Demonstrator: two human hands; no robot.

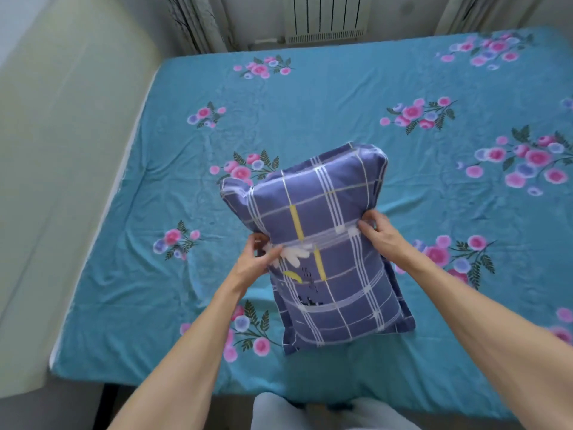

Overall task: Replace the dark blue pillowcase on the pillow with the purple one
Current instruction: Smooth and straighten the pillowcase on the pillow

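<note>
A pillow in a purple-blue checked pillowcase [322, 231] with white lines, yellow bars and a daisy print lies in the middle of the bed, its long axis running away from me. My left hand [257, 259] pinches the fabric at the pillow's left edge, about halfway along. My right hand [376, 232] grips the fabric at the right edge, level with a fold line that crosses the case. No second pillowcase is in view.
The bed carries a teal sheet [310, 103] printed with pink and blue flowers. A pale headboard or wall panel [62, 150] runs along the left. A radiator [325, 20] and curtains stand beyond the far edge. My legs show at the bed's near edge.
</note>
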